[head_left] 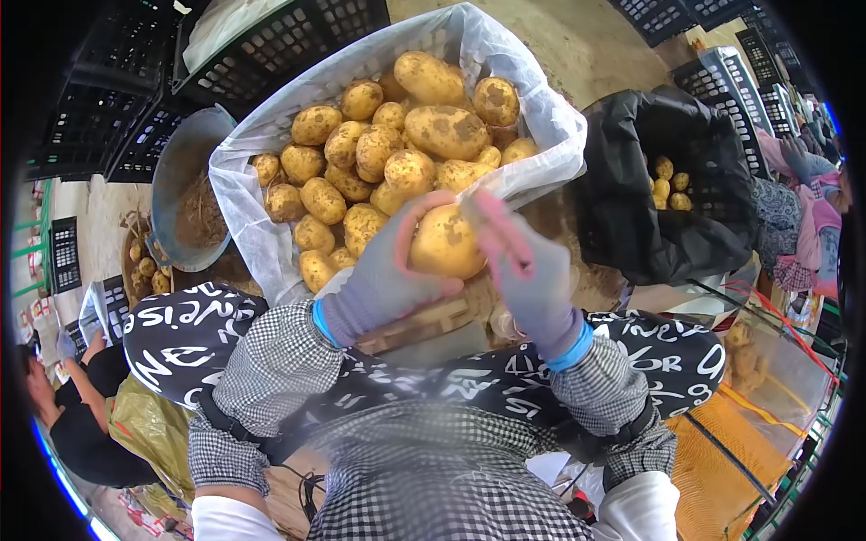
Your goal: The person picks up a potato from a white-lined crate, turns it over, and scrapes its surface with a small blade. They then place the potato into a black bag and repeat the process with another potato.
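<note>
White letters (657,364), such as "OR", were readable on the black cloth (669,339). The left hand (381,275) held in its fingers a yellow potato (448,243) with brownish soil patches, at the white liner's (245,180) near side; the right hand's (532,275) fingers, loosely extended, were beside it.

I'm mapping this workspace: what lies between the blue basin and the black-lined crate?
In the head view, the white-lined crate heaped with potatoes lies between the blue basin at the left and the black-lined crate at the right.
</note>
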`<state>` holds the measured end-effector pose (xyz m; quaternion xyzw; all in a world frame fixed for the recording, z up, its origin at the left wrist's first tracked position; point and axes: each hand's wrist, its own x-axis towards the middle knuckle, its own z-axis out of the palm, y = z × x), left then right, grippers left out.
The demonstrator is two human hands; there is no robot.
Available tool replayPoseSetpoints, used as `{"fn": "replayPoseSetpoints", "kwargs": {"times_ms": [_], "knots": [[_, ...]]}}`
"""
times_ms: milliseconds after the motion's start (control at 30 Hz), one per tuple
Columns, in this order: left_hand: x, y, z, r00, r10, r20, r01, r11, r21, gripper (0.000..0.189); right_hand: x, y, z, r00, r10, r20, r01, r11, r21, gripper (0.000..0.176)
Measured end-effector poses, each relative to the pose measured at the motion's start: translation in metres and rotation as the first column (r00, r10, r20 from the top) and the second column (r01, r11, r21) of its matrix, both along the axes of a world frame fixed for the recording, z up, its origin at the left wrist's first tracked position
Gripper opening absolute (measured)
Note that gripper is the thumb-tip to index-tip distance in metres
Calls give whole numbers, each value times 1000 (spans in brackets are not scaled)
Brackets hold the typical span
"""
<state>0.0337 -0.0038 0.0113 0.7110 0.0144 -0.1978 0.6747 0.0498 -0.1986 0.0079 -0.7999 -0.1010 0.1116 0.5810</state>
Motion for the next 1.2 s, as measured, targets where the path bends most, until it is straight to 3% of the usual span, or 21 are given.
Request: {"fn": "replayPoseSetpoints", "kwargs": {"times_ms": [33, 133, 233, 300, 400, 467, 533, 600, 633, 667, 733, 833, 900, 967, 1033, 1100, 1167, 1200], "knots": [[-1, -2, -2, 999, 5, 43, -7, 999, 33, 86, 3, -2, -1, 995, -71, -71, 74, 996, 49, 41], [-5, -3, -13, 980, 36, 197, -51, 996, 73, 84, -9, 4, 2, 981, 62, 184, -54, 997, -47, 37], [-5, -3, -25, 984, 126, 128, -110, 986, -125, 91, 3, 2, -8, 987, -117, 109, 111, 992, 63, 38], [-6, -4, -25, 983, 126, 135, -108, 985, -132, 91, 2, -2, 4, 948, -140, -287, 181, 976, 122, 39], [-3, -5, -26, 978, 105, 180, -100, 994, -39, 91, -8, 1, -13, 997, -69, 30, 65, 989, 136, 38], [-6, -4, -29, 980, 91, 178, -90, 996, -14, 89, -9, 1, -15, 977, -14, 214, 9, 1000, 26, 41], [-6, -5, -28, 983, 94, 157, -84, 994, -67, 87, -2, 0, -1, 975, -116, -188, 134, 987, 85, 41], [-4, -7, -12, 995, 97, 14, -95, 990, -103, 86, -2, 0, 4, 979, -51, -198, 57, 998, 27, 39], [-3, -7, -6, 993, 102, -59, -108, 987, -120, 86, -9, 1, 1, 997, 74, -21, -76, 995, -61, 38], [-3, -6, -7, 996, 84, -14, -85, 996, -25, 86, -15, 2, -5, 967, 213, 141, -189, 968, -167, 37], [-2, 0, -12, 997, 30, 65, -40, 984, 171, 85, -3, 2, -29, 939, 48, 341, -42, 999, -24, 39], [-2, 3, -4, 981, -2, 193, -49, 965, 258, 84, 2, -14, -26, 977, -147, -158, 191, 928, 321, 44], [-1, 6, -4, 954, -39, 296, -53, 953, 297, 78, 9, -15, -18, 916, -146, -375, 254, 933, 257, 48], [-2, 9, -3, 912, -108, 395, -37, 939, 342, 71, 7, -12, -23, 833, 52, -551, 175, 920, 352, 62], [-2, 11, -1, 849, -210, 485, 6, 922, 388, 64, 5, -4, -18, 640, 280, -715, 218, 827, 519, 70], [-3, 15, -10, 875, -111, 471, 30, 984, 177, 61, 4, -3, -16, 518, 415, -747, 289, 738, 610, 72], [-5, 16, -13, 940, 15, 342, 5, 998, -56, 61, 4, -8, -17, 515, 457, -725, 334, 672, 661, 68], [-7, 12, -5, 974, 80, 213, -42, 984, -174, 62, 5, -9, -26, 534, 536, -653, 393, 526, 754, 64]]}}
